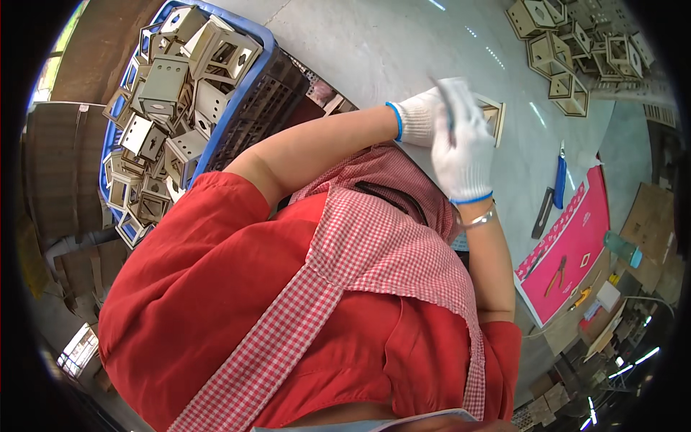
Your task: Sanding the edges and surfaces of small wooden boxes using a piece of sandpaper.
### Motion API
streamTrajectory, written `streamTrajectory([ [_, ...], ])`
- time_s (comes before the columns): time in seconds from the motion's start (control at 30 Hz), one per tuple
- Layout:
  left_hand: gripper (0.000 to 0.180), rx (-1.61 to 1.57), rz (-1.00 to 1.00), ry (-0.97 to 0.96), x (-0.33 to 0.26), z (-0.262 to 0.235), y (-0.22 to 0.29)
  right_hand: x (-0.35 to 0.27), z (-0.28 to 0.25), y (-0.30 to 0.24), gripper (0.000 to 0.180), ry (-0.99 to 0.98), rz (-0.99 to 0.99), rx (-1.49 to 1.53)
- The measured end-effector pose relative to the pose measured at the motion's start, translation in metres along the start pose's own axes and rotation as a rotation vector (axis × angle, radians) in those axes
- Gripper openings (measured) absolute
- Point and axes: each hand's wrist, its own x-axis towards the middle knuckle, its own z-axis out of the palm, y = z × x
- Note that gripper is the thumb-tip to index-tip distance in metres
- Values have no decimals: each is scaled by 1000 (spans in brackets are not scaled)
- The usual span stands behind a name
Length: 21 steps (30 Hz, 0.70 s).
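Both my hands wear white knit gloves with blue cuffs and meet over the grey table [374, 57]. My right hand [464, 147] is closed around a thin, dark strip-like tool [445, 99], which is smeared by motion. Just behind it is my left hand [417, 121], its fingers largely covered by the right one. A small pale wooden frame piece [497, 121] with brown edges shows past the right hand's far side. Whether the left hand grips this piece is hidden.
At the left, a blue crate [268, 43] is heaped with wooden box frames [164, 85]. More frames [551, 54] lie at the far right. Blue-handled cutter [560, 176], dark flat bar [543, 213], pink sheet [576, 245] with pliers [556, 276], and teal bottle [623, 248] lie right.
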Motion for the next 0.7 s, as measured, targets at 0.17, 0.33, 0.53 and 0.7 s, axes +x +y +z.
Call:
streamTrajectory([
  [0.17, 27, 136, -75, -269, 3, -6, 6, 7, 3, 9, 42, -125, 62, 147],
  [0.33, 25, 90, -43, -108, -7, 38, -15, 15, -3, 5, 46, -155, 235, 193],
  [0.53, 22, 23, 75, 148, -9, 18, -4, -21, -17, 7, 49, -123, 71, 179],
  [0.7, 22, 1, -125, -96, -8, 3, 7, 7, -18, 17, 33, -197, 62, 25],
])
